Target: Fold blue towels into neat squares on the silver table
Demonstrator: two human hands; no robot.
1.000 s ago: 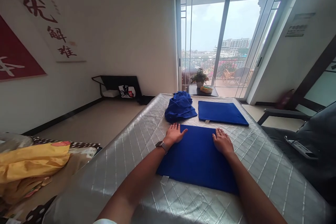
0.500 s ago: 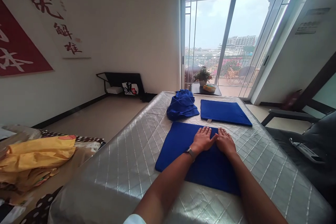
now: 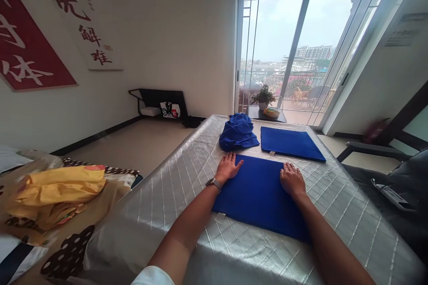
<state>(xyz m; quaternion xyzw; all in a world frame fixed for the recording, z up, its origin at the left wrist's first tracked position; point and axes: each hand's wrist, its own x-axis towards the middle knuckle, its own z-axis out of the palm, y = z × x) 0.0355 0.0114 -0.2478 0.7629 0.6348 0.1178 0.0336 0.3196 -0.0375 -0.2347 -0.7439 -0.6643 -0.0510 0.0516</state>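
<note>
The folded blue cloth (image 3: 259,196) lies flat on a quilted silvery surface (image 3: 167,191), a white tag (image 3: 220,218) at its near left corner. Well beyond the folded cloth is a sliding glass door (image 3: 272,31). The left hand (image 3: 229,167) rests palm down at its far left corner, thumb spread from the fingers; the right hand (image 3: 292,178) is laid flat at its far right corner, and the right forearm covers part of its right edge. Just beyond it sit a crumpled blue cloth (image 3: 238,134) and, rightward, a second folded cloth (image 3: 292,144); yellow fabric (image 3: 67,187) lies well to its left.
</note>
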